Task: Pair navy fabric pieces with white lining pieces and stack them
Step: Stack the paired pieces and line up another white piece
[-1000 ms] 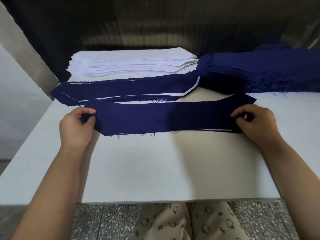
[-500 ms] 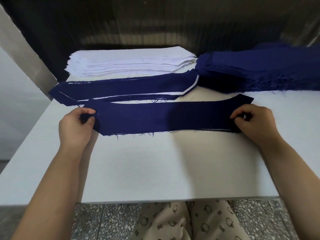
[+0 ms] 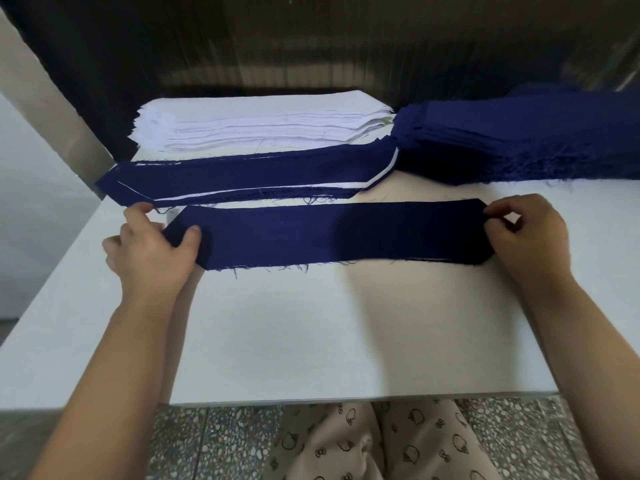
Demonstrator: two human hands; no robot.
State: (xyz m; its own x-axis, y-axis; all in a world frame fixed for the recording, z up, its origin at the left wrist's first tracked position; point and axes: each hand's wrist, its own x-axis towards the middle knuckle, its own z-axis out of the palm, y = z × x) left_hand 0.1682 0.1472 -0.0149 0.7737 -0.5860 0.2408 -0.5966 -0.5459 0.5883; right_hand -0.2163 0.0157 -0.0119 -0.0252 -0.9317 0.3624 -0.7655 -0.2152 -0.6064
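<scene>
At the left edge of the white worktop point(image 3: 311, 334), the left hand point(image 3: 152, 251) grips the left end of a long navy fabric strip with pointed ends point(image 3: 329, 237), thumb pressed on top and fingers curled around the tip. The strip lies flat across the worktop's middle, with frayed threads along its near edge and a thin line of white lining showing under its near right edge. Behind it, touching the worktop, lies a low stack of navy strips paired with white lining point(image 3: 249, 178), white edges peeking out. Farther back sits a tall stack of white lining pieces point(image 3: 263, 126). To the right of that is a thick pile of navy fabric pieces point(image 3: 536, 133). The right hand point(image 3: 530, 233) pinches the strip's right tip between thumb and fingers.
</scene>
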